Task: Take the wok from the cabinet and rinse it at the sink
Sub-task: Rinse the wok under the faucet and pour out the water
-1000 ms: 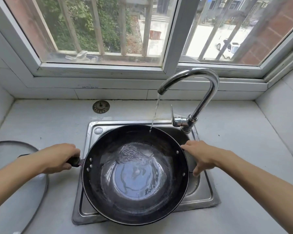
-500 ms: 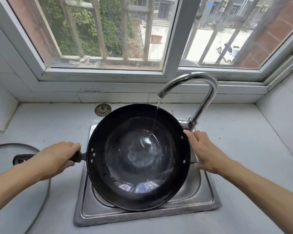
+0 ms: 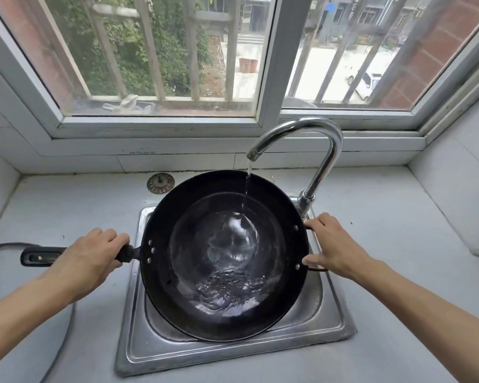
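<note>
Held round black metal wok (image 3: 224, 255) mid-frame over square steel sink (image 3: 233, 352), tilted toward viewer, water pooled at near side. Left hand (image 3: 90, 261) wrapped round long black handle (image 3: 39, 256), axis running left-right. Right hand (image 3: 333, 246) gripped small loop handle at opp. rim. Curved chrome tap (image 3: 310, 134) streamed into far wall. Both hands equally near; wok btwn them.

Black wok (image 3: 177, 261), black handle (image 3: 39, 256); shiny silver tap (image 3: 325, 150) and steel-grey sink (image 3: 233, 352); pale grey counter (image 3: 398, 217); white window frame (image 3: 161, 128).
</note>
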Demonstrator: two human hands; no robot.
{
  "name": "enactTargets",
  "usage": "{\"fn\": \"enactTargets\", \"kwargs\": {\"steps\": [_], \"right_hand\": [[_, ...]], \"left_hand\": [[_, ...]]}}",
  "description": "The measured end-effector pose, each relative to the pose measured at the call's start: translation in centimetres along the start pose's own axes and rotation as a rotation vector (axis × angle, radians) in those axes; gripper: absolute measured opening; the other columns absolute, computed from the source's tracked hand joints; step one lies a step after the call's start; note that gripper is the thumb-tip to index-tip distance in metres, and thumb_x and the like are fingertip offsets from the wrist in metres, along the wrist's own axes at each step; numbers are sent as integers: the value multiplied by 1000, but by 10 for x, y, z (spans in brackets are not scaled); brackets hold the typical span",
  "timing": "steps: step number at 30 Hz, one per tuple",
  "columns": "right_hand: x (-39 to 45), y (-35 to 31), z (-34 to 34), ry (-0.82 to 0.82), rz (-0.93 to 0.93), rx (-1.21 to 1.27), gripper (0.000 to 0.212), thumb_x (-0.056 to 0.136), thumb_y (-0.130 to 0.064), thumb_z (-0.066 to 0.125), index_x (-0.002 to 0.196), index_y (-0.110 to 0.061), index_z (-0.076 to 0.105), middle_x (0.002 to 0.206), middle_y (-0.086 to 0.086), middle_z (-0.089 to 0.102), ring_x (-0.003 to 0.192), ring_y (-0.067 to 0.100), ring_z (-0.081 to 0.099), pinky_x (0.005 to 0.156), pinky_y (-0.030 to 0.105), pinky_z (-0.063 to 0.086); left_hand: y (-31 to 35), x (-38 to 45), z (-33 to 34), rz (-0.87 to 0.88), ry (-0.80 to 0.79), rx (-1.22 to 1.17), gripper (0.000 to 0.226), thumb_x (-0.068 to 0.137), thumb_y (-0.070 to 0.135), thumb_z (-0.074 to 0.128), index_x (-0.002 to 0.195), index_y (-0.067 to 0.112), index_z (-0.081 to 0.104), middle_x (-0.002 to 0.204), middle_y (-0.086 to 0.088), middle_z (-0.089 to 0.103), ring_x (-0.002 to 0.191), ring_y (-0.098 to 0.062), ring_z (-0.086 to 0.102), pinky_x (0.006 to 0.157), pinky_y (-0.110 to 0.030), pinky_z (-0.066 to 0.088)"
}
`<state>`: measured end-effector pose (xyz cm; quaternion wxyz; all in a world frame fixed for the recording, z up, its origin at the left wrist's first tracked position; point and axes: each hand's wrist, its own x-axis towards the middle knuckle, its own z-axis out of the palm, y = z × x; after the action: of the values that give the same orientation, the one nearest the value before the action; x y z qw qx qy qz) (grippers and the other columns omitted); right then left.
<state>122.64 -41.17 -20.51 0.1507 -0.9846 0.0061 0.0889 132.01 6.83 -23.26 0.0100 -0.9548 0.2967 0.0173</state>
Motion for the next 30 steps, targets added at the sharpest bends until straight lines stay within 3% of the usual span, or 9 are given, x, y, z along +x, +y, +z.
{"fn": "enactTargets", "kwargs": {"steps": [9, 19, 24, 30], "right_hand": [[-4, -5, -6, 70, 94, -32, 74, 63, -38, 89, 122, -20, 48, 111, -7, 41, 100, 8, 37, 90, 26, 44], [-4, -5, 10, 205, 71, -68, 52, 68, -19, 83, 95, -23, 39, 96, -5, 39, 87, 15, 37, 66, 24, 39], [2, 0, 25, 246, 86, -75, 53, 63, -14, 86, 101, -16, 48, 92, -4, 36, 83, 18, 37, 57, 26, 38], [0, 3, 29, 288, 63, -46, 75, 61, -9, 86, 120, -24, 43, 95, -6, 33, 82, 17, 38, 56, 26, 40]], "left_hand": [[5, 0, -11, 39, 83, -21, 49, 58, 18, 90, 87, 23, 51, 72, 7, 47, 61, -20, 46, 46, -34, 42], [14, 5, 13, -33, 152, 16, 52, 55, 7, 89, 91, 14, 52, 81, -5, 48, 64, -29, 44, 46, -41, 40], [20, 9, 28, -77, 173, 46, 39, 64, 0, 81, 89, 11, 54, 79, -8, 46, 65, -30, 41, 47, -42, 38], [24, 13, 36, -81, 175, 72, 39, 65, -3, 80, 91, 11, 55, 80, -7, 44, 65, -28, 38, 48, -40, 33]]}}
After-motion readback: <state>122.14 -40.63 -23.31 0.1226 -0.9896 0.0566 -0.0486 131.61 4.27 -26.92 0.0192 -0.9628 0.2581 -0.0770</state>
